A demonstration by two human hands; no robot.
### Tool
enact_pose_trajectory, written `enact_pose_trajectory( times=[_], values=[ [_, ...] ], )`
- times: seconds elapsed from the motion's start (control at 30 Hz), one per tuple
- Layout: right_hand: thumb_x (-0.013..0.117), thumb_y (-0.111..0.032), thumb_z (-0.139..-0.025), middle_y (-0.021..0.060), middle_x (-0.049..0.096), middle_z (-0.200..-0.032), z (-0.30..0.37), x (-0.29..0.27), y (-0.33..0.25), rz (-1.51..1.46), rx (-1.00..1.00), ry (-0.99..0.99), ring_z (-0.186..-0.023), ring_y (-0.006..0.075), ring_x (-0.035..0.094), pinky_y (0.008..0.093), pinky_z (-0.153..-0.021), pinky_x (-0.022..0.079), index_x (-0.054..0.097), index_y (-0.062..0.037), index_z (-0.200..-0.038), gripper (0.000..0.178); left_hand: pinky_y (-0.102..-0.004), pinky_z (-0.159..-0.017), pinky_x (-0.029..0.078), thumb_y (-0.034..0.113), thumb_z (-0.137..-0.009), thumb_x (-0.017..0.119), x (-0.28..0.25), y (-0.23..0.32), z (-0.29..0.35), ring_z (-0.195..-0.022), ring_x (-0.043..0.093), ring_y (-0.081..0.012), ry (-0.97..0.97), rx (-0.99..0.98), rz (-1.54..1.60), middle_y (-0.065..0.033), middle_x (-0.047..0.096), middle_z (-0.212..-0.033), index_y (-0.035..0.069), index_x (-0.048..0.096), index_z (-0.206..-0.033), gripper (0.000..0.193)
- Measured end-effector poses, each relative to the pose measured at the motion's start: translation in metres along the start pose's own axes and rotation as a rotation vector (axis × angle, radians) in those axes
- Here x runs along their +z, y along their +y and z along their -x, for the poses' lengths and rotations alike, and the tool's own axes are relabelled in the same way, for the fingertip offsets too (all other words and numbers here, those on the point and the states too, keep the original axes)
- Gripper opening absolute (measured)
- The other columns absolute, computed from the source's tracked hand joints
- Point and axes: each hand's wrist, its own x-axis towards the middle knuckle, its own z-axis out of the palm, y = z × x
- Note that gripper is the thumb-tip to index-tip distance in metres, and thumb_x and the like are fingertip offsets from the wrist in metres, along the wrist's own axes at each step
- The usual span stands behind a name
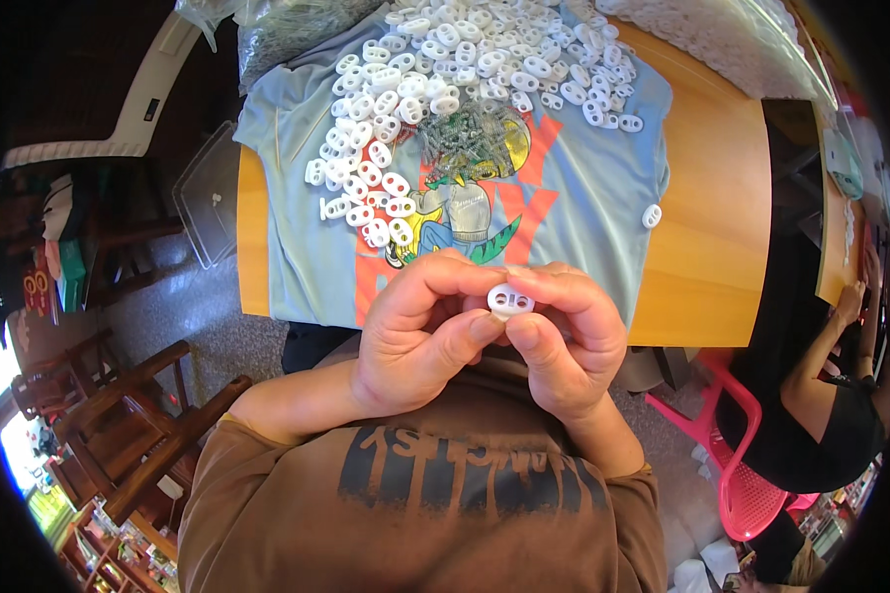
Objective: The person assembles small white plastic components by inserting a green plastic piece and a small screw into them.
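Observation:
Close above the table's near edge, I hold a white oval two-hole cord lock (510,299) between both hands. My right hand (572,341) pinches its right side with thumb and index finger. On the opposite side, the thumb and index finger of my left hand (420,331) close against it. A large heap of similar white cord locks (465,44) covers the far part of a light blue printed T-shirt (588,198) spread on the table. In front of the heap lies a tangle of small metal springs (470,138).
A single cord lock (652,215) sits at the shirt's right edge on the wooden table (712,267). Clear plastic bags (287,44) stand at the far left. A pink chair (737,465) is to the right, near another person's arm (816,371). Wooden chairs (129,425) stand at left.

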Motion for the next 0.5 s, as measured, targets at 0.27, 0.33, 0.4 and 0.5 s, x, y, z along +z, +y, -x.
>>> enact_pose_trajectory(
  times=[0.27,0.33,0.4,0.5],
  values=[
    [0.067,-0.005,-0.073,0.0078,0.06,-0.087,0.012,-0.001,-0.011,0.096,-0.132,-0.124,-0.069,0.0136,0.055,0.0236,-0.061,0.043,0.055,0.0016,-0.108,0.038,-0.0198,-0.063,0.04,0.003,-0.085,0.051,0.007,0.004,0.015,-0.073,0.048,-0.0064,-0.051,0.065,0.055,-0.0041,0.05,-0.089,0.001,0.046,-0.106,0.022],
    [0.067,-0.005,-0.072,0.0081,0.06,-0.087,0.015,0.0,-0.014,0.106,-0.16,-0.133,-0.069,0.014,0.055,0.024,-0.062,0.043,0.055,0.0018,-0.109,0.039,-0.0198,-0.063,0.04,0.003,-0.086,0.052,0.011,0.007,0.017,-0.073,0.048,-0.0065,-0.053,0.086,0.041,-0.0044,0.05,-0.09,0.001,0.046,-0.107,0.022],
    [0.067,-0.005,-0.072,0.0083,0.06,-0.087,0.02,0.002,-0.017,0.117,-0.189,-0.139,-0.069,0.0144,0.055,0.0244,-0.062,0.043,0.054,0.002,-0.11,0.041,-0.0197,-0.063,0.041,0.004,-0.086,0.052,0.015,0.01,0.022,-0.074,0.048,-0.0066,-0.056,0.106,0.027,-0.0047,0.05,-0.091,0.0,0.046,-0.107,0.022],
    [0.067,-0.004,-0.072,0.0083,0.06,-0.086,0.027,0.003,-0.025,0.165,-0.25,-0.146,-0.069,0.0151,0.055,0.0248,-0.062,0.043,0.054,0.0023,-0.109,0.04,-0.0204,-0.065,0.041,0.004,-0.086,0.052,0.018,0.013,0.03,-0.075,0.048,-0.0068,-0.102,0.112,0.036,-0.005,0.05,-0.093,0.0,0.046,-0.108,0.023]
  ],
)
